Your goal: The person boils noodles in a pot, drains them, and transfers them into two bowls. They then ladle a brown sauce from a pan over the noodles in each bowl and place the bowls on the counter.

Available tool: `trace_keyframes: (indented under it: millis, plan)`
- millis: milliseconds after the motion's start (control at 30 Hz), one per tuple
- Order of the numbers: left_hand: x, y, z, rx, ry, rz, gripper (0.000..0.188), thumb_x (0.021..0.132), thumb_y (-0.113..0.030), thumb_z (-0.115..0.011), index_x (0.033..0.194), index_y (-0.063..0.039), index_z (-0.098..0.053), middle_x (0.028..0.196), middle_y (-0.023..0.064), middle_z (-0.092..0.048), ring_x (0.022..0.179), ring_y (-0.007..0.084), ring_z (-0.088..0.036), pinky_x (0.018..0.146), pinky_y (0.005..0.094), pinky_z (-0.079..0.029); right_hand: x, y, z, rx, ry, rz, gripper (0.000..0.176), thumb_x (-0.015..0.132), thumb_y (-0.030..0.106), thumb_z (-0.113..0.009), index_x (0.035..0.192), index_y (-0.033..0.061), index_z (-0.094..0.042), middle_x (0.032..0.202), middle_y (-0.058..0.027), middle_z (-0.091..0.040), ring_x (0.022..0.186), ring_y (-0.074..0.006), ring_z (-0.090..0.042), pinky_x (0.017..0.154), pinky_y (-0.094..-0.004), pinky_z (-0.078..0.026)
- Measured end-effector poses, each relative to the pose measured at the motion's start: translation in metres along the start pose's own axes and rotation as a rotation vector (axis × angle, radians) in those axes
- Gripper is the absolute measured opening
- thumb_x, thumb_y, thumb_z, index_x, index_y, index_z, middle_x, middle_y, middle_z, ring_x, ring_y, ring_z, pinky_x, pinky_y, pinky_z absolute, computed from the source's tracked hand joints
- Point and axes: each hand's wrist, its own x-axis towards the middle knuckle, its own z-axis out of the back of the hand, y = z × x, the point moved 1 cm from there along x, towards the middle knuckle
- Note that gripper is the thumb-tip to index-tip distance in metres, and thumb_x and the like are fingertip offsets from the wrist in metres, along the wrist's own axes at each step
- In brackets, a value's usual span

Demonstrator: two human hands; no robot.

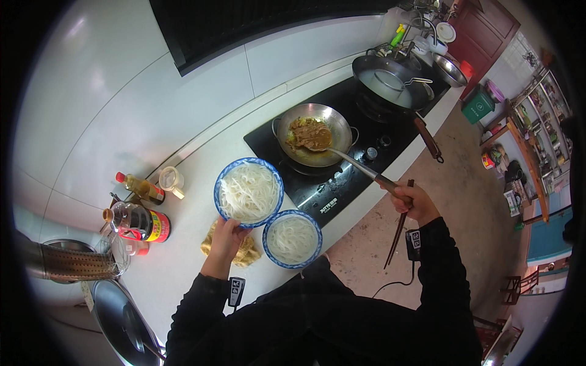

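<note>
My left hand [227,240] grips the near rim of a blue-and-white bowl [248,193] heaped with white noodles. Beside it stands a second blue-rimmed bowl [293,239], whose noodles look wet. A yellow-brown cloth [246,254] lies partly under my left hand. In my right hand [415,201] are both the handle of a metal ladle [355,162] and a pair of dark chopsticks [397,241], which point down. The ladle's bowl rests in a steel wok [336,120] on the hob, amid brown sauce [309,133].
Behind, a larger black wok [361,64] holds cloudy liquid and a wire strainer [388,80]; its wooden handle [428,137] juts past the counter edge. Left are a soy sauce bottle [142,224], a smaller bottle [144,187] and a cream mug [171,178]. A range hood [265,23] hangs above.
</note>
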Motion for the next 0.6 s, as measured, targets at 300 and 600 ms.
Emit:
trace_keyframes:
  millis: [300, 600]
  plan:
    - [0.022, -0.02, -0.045, 0.136, 0.062, -0.035, 0.056, 0.084, -0.01, -0.045, 0.138, -0.004, -0.035, 0.129, 0.0138, -0.051, 0.11, 0.0261, -0.057, 0.092, 0.0383, -0.049, -0.027, 0.024, -0.013, -0.019, -0.076, 0.034, 0.041, 0.088, 0.019, -0.055, 0.122, -0.0045, -0.054, 0.06, 0.0035, -0.038, 0.05, -0.0057, -0.034, 0.047, -0.0205, -0.025]
    - [0.03, -0.019, -0.052, 0.114, 0.063, -0.019, 0.056, 0.084, -0.006, -0.042, 0.139, -0.002, -0.033, 0.13, 0.0162, -0.05, 0.112, 0.0288, -0.057, 0.094, 0.0405, -0.05, -0.019, 0.024, -0.036, -0.142, -0.178, 0.092, 0.018, 0.085, 0.015, -0.056, 0.072, 0.0093, -0.046, 0.056, 0.0047, -0.033, 0.049, -0.0057, -0.035, 0.043, -0.0205, -0.024]
